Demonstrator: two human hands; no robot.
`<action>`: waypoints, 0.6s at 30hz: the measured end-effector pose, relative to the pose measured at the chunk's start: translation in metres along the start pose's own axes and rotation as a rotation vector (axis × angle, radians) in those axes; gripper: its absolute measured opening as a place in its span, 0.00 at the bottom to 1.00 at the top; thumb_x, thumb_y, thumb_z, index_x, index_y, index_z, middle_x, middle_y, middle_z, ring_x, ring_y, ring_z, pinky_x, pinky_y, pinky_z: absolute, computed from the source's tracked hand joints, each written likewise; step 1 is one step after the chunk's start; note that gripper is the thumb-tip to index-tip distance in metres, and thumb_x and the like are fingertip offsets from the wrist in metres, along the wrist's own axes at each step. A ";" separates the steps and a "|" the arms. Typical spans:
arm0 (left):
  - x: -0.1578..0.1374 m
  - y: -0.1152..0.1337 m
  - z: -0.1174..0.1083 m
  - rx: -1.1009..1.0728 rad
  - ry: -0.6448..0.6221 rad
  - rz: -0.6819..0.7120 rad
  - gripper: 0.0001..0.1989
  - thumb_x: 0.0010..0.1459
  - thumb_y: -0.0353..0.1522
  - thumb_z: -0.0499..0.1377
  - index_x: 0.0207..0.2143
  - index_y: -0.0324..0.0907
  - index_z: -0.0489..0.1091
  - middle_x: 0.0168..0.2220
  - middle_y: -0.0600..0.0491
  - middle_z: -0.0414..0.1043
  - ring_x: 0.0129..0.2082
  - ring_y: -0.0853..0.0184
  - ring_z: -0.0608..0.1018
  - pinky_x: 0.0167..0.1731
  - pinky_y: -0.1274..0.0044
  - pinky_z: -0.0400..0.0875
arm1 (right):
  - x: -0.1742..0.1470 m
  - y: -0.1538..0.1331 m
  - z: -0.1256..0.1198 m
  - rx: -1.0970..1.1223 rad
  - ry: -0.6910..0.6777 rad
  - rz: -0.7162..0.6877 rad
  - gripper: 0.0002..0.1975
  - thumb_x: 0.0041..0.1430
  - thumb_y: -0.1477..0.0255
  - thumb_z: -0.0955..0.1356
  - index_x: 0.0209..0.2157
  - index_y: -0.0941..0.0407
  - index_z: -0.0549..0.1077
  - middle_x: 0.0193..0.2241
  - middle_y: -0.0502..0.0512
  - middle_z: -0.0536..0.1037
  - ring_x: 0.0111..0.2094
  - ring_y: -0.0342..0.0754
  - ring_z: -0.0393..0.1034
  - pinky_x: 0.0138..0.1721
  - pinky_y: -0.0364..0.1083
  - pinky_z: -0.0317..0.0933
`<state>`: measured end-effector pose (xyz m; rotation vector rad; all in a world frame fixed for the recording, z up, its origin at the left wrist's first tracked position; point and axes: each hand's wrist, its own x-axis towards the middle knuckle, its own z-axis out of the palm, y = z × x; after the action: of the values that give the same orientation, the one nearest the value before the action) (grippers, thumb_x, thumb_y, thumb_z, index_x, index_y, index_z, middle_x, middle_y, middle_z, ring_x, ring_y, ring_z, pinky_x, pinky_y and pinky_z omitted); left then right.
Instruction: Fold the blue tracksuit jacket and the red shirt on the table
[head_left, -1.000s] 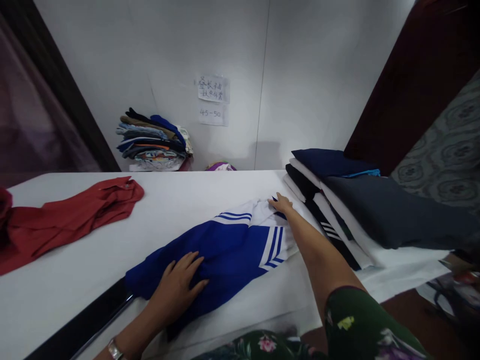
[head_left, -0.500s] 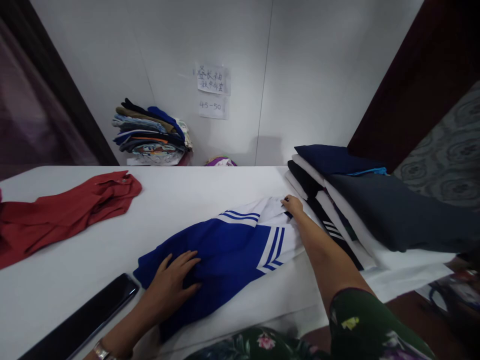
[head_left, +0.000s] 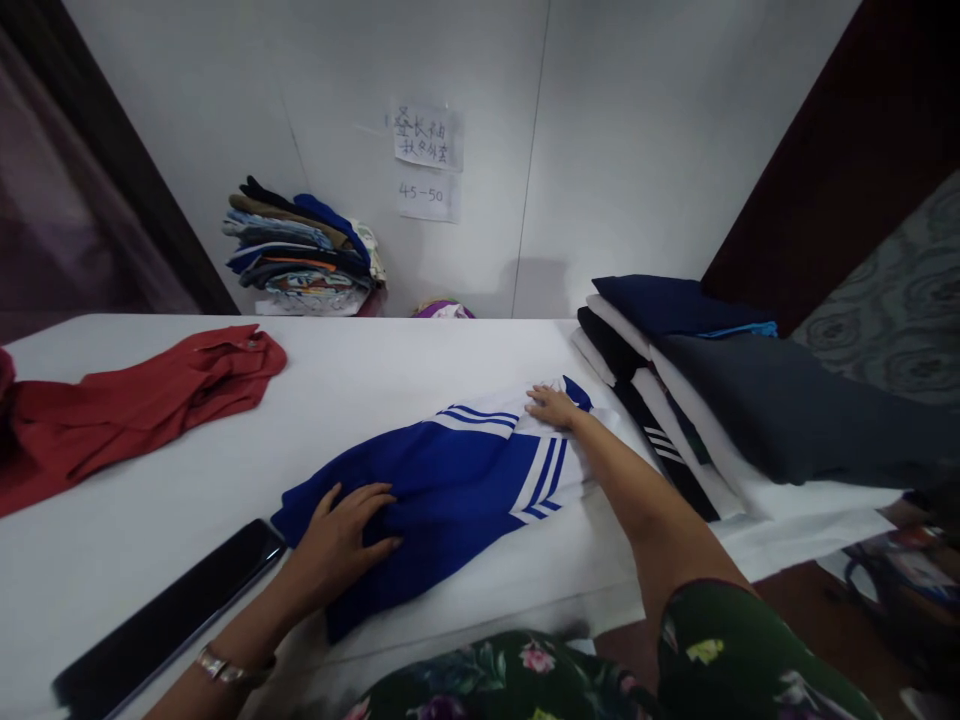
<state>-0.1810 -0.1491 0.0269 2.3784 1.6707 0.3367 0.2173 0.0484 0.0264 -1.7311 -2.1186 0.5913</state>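
Spread on the white worktop (head_left: 390, 365), beneath both hands: a blue-and-white garment (head_left: 442, 475) with striped bands. On its blue part, the left hand (head_left: 345, 540), open, palm down, fingers a little apart. On its white end, the right hand (head_left: 553, 406), likewise open and palm down, fingers spread over the cloth. Just beside the garment's blue end, a black phone (head_left: 172, 620). Left of the garment, well apart, a crumpled red garment (head_left: 150, 410). Right of it, near the white end, a stack of folded clothes (head_left: 765, 400), navy and grey uppermost. Beyond it, past the worktop's far edge, a tall clothes pile (head_left: 304, 245) and a purple bundle (head_left: 436, 309), mostly hidden.
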 end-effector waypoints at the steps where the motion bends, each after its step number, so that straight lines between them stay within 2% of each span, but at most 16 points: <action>1: -0.001 -0.001 0.000 -0.005 0.005 -0.001 0.22 0.51 0.46 0.60 0.47 0.49 0.73 0.56 0.48 0.70 0.57 0.53 0.71 0.62 0.50 0.46 | -0.003 0.003 -0.006 0.035 0.038 0.006 0.23 0.59 0.59 0.68 0.53 0.54 0.73 0.59 0.57 0.68 0.63 0.56 0.57 0.63 0.56 0.48; 4: -0.002 -0.004 0.001 -0.023 0.018 -0.016 0.21 0.52 0.46 0.59 0.46 0.49 0.73 0.56 0.49 0.71 0.57 0.53 0.71 0.61 0.50 0.47 | -0.023 0.020 -0.034 0.132 0.217 0.051 0.23 0.65 0.60 0.62 0.56 0.56 0.70 0.58 0.57 0.70 0.60 0.52 0.62 0.60 0.51 0.55; 8: -0.003 -0.008 0.006 -0.035 0.067 -0.018 0.21 0.53 0.49 0.56 0.44 0.48 0.73 0.55 0.49 0.71 0.57 0.51 0.71 0.61 0.50 0.49 | -0.080 0.057 -0.058 0.196 0.412 0.203 0.23 0.65 0.61 0.60 0.54 0.58 0.72 0.51 0.59 0.76 0.52 0.51 0.70 0.53 0.49 0.62; 11: -0.001 -0.011 0.010 -0.019 0.121 -0.008 0.21 0.54 0.50 0.53 0.42 0.48 0.74 0.54 0.48 0.72 0.56 0.50 0.71 0.60 0.51 0.51 | -0.125 0.076 -0.052 0.193 0.475 0.332 0.22 0.63 0.61 0.62 0.49 0.60 0.75 0.43 0.60 0.80 0.46 0.54 0.74 0.49 0.51 0.65; 13: 0.001 -0.010 0.011 0.016 0.168 0.000 0.21 0.54 0.50 0.52 0.40 0.47 0.74 0.53 0.46 0.73 0.56 0.49 0.71 0.59 0.51 0.53 | -0.144 0.081 -0.043 0.184 0.470 0.388 0.22 0.61 0.60 0.63 0.46 0.60 0.77 0.39 0.59 0.81 0.43 0.55 0.75 0.46 0.51 0.66; 15: 0.003 -0.006 0.010 0.065 0.214 0.009 0.20 0.54 0.49 0.52 0.37 0.47 0.74 0.52 0.45 0.73 0.56 0.49 0.70 0.59 0.52 0.54 | -0.152 0.079 -0.034 0.180 0.444 0.414 0.22 0.60 0.58 0.64 0.45 0.59 0.77 0.38 0.58 0.81 0.42 0.54 0.74 0.46 0.49 0.65; 18: 0.004 0.000 0.005 0.138 0.267 0.005 0.17 0.56 0.45 0.49 0.32 0.46 0.72 0.51 0.45 0.74 0.57 0.49 0.70 0.58 0.52 0.56 | -0.148 0.069 -0.025 0.180 0.403 0.423 0.26 0.58 0.55 0.66 0.50 0.59 0.75 0.40 0.57 0.80 0.42 0.52 0.74 0.45 0.47 0.65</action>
<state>-0.1779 -0.1460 0.0222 2.5306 1.8561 0.5806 0.3171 -0.0818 0.0115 -2.0030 -1.3976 0.4706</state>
